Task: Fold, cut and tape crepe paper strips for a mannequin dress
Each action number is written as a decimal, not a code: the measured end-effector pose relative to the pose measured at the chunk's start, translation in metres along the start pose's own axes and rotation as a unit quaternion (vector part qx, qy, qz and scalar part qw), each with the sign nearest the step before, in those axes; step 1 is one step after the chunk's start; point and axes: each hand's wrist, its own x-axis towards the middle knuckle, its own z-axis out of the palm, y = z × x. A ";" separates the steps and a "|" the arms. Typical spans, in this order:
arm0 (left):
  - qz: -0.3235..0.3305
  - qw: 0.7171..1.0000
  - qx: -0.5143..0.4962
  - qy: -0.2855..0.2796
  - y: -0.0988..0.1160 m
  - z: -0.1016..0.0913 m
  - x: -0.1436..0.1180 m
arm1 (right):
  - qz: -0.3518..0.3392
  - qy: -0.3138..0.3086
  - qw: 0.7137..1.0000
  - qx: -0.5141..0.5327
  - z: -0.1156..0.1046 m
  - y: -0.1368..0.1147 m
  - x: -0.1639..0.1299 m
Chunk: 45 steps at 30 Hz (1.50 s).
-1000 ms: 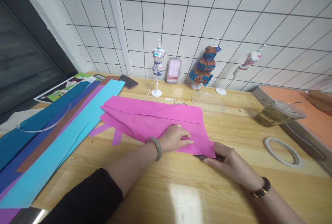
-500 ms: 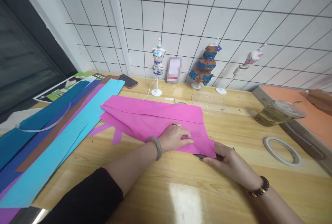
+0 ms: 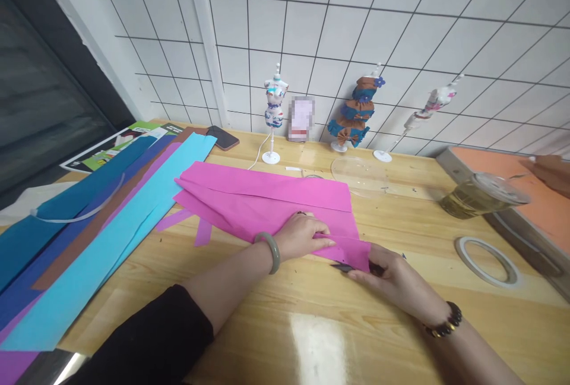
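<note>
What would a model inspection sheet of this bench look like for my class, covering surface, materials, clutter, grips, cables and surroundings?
Surface: wooden table, glossy, with small dark specks.
Job's things: pink sheet, creased and folded; dark tool, mostly hidden by the sheet and right hand.
Clutter: coloured strips piled at left; dark phone behind; cup of yellowish liquid and white roll at right.
Grips: left hand on the sheet's fold; right hand around the tool.
Cables: white cable near the leftmost dress form.
Surroundings: tiled wall behind.

The sheet is showing bright pink (a strip, turquoise); the white wall is bearing black gridlines.
</note>
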 end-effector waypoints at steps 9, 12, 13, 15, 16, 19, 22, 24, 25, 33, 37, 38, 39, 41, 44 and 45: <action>-0.020 1.000 -0.006 -0.008 0.001 -0.001 0.001 | 0.010 -0.015 0.999 0.039 -0.010 0.009 -0.004; -0.023 1.000 -0.012 -0.002 0.000 0.000 0.001 | 0.001 -0.013 0.999 0.050 -0.009 0.003 -0.001; -0.021 1.000 -0.014 -0.001 -0.001 0.000 0.001 | -0.002 -0.011 0.999 0.052 -0.008 0.000 0.001; -0.018 1.000 -0.015 0.000 -0.001 0.000 0.000 | -0.003 -0.005 0.999 0.049 -0.005 -0.004 0.004; -0.015 1.000 -0.015 0.000 -0.001 0.000 0.000 | -0.002 -0.002 0.999 0.043 -0.005 -0.006 0.006; -0.010 1.000 -0.016 0.002 -0.002 0.000 0.000 | 0.002 -0.003 0.999 0.033 -0.004 -0.010 0.008; -0.001 1.000 -0.019 0.001 -0.001 0.000 0.000 | -0.001 -0.011 0.999 0.047 -0.004 -0.012 0.008; 0.002 1.000 -0.021 0.000 -0.001 -0.001 0.000 | -0.002 -0.015 0.998 0.055 -0.004 -0.013 0.008; 0.003 1.000 -0.022 0.000 0.000 -0.001 0.000 | -0.002 -0.015 0.998 0.057 -0.004 -0.013 0.008; 0.001 1.000 -0.010 -0.006 -0.001 -0.001 0.000 | -0.011 -0.009 0.998 0.065 -0.002 -0.012 0.006; -0.003 1.000 -0.006 -0.002 -0.002 0.000 0.000 | -0.011 -0.005 0.998 0.067 -0.001 -0.010 0.005; -0.003 1.000 -0.008 -0.002 -0.002 0.000 0.000 | -0.012 -0.003 0.998 0.067 -0.001 -0.009 0.005; -0.003 1.000 -0.009 -0.003 -0.002 0.000 0.000 | -0.012 -0.001 0.998 0.069 -0.001 -0.009 0.005; -0.004 1.000 -0.013 -0.003 -0.002 0.000 0.000 | -0.012 -0.002 0.997 0.074 -0.001 -0.008 0.005; -0.009 1.000 -0.014 -0.004 -0.001 0.000 0.000 | -0.011 -0.010 0.997 0.079 0.000 -0.007 0.004; -0.011 1.000 -0.014 -0.005 -0.001 -0.001 0.000 | -0.012 -0.012 0.997 0.080 0.000 -0.007 0.004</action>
